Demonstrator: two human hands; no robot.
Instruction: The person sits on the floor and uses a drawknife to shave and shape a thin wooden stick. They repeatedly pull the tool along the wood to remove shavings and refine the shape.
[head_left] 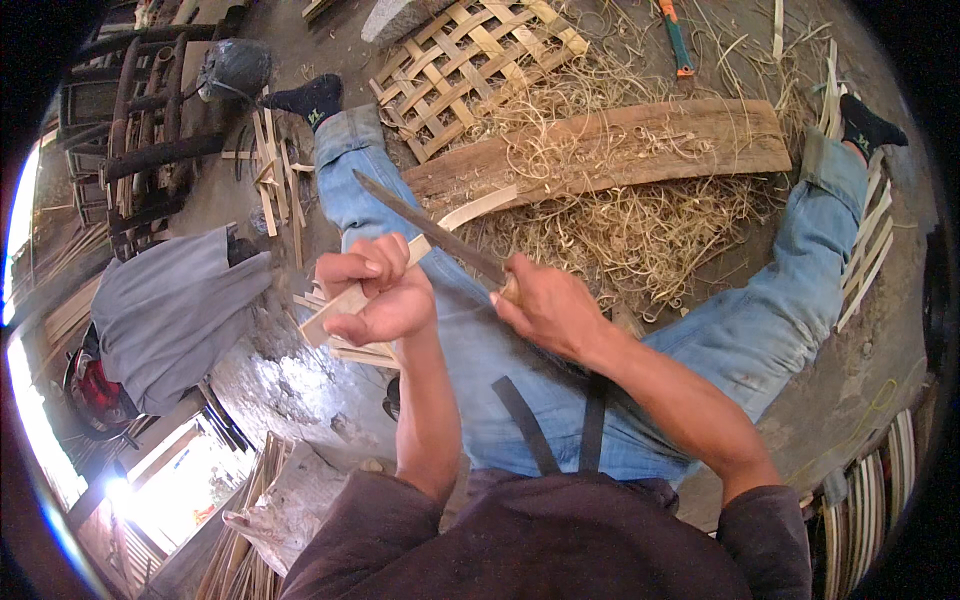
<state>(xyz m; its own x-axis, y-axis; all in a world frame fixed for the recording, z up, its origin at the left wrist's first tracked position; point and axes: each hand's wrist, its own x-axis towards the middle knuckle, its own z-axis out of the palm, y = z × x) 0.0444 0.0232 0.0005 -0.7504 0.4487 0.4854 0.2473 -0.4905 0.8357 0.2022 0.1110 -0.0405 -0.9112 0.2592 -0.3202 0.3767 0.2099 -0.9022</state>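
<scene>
My left hand (385, 290) is closed round a pale flat bamboo strip (480, 207), whose far end points up and to the right. One end of the strip shows below the fingers, by the thumb. In my right hand (555, 305) is the handle of a long knife (430, 226). Its dark blade slants up and left, crossing the strip just right of my left hand; whether the two touch I cannot tell. Both hands are above my blue jeans, between my spread legs.
A curved wooden board (640, 145) lies across in front, with curly shavings (640, 245) heaped around it. Beyond are a woven lattice panel (480, 65) and a tool with a green and orange handle (677, 45). A grey cloth (175, 310) hangs at left. Split strips (870, 245) lie at right.
</scene>
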